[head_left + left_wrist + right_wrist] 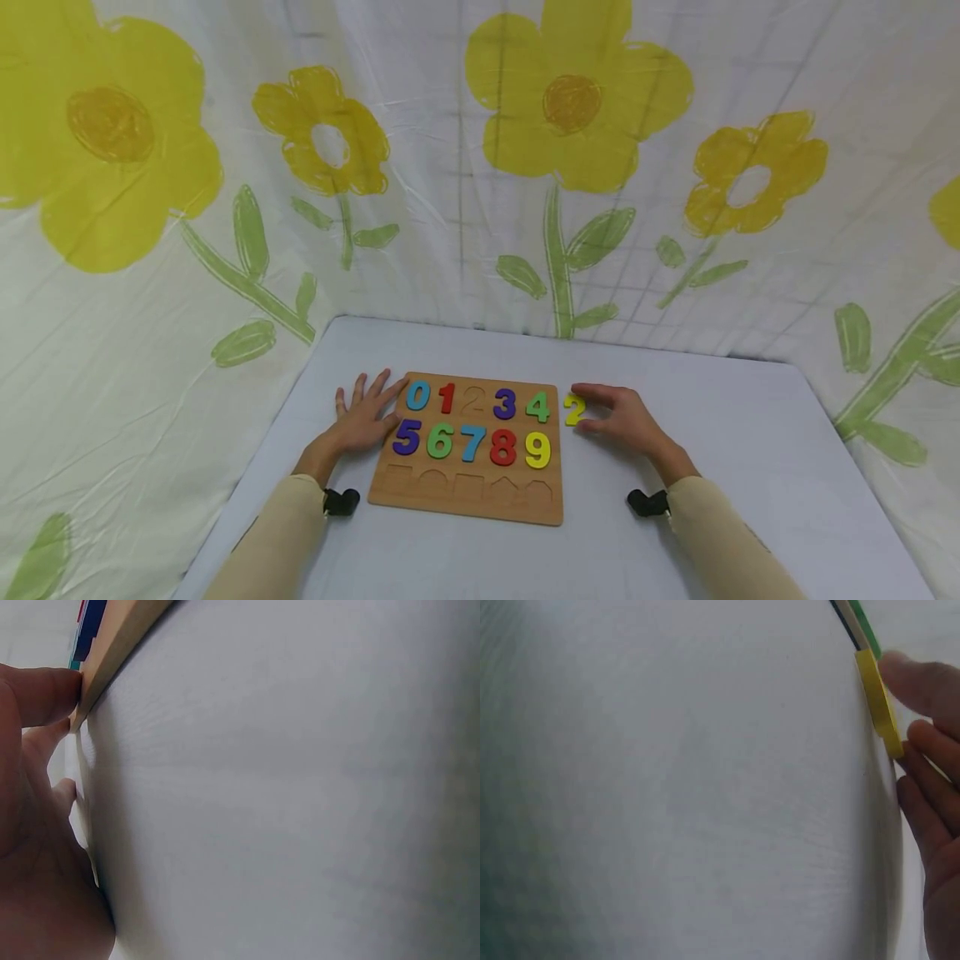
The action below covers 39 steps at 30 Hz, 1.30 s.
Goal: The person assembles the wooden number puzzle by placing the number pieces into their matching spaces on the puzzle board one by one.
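A wooden number puzzle board (427,493) lies flat, with colored digits seated in its two upper rows and a bare 2-shaped recess (473,401) between the 1 and the 3. My left hand (363,423) rests at the board's left side with fingers spread; in the left wrist view its thumb (52,694) touches the board's edge. Just off the right edge, my right hand (626,421) pinches a yellow number 2 piece (574,410) between thumb and index finger, low over the table. The right wrist view shows the yellow piece (880,705) edge-on by the thumb.
The board's bottom row holds several shallow outlined recesses (468,487). A white table (720,433) surrounds the board, and a curtain with yellow flowers (465,250) hangs behind it. Small black devices (342,502) are strapped at both wrists.
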### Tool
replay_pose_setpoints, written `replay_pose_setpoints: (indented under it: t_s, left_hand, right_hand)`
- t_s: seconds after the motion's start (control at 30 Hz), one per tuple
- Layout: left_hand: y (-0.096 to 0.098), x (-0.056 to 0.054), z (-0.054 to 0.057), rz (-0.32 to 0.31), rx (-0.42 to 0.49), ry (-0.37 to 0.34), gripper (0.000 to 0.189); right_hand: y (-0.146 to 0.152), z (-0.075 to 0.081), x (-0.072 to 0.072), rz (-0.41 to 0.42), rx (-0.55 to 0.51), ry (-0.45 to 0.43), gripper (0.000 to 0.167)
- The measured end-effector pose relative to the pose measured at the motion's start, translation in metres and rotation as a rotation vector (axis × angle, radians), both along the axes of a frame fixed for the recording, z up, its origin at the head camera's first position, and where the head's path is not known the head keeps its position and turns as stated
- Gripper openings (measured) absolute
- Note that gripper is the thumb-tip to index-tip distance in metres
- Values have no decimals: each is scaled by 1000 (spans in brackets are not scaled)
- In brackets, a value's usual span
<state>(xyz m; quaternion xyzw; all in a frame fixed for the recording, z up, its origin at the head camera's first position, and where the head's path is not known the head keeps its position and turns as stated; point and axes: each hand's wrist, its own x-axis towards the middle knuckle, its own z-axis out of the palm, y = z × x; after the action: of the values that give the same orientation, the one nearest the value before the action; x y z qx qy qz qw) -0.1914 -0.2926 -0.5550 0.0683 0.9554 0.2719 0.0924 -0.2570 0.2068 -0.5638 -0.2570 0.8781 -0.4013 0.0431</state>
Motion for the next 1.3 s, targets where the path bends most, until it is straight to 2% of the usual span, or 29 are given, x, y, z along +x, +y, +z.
replay_pose_setpoints:
  t_s: [0.4,0.67,0.9,1.3]
  left_hand:
    - [1,1,0,8,-2,-6,68]
    - [0,0,-2,-3,3,-2,68]
    - [1,2,0,6,-4,-6,68]
    - [0,0,-1,-1,-5,10,68]
  right_hand:
    - [-4,0,3,-19,62,51,61]
    - [-1,6,12,-95,75,2,60]
    - [9,27,27,-126,62,-7,59]
    - [2,72,49,-114,84,105,58]
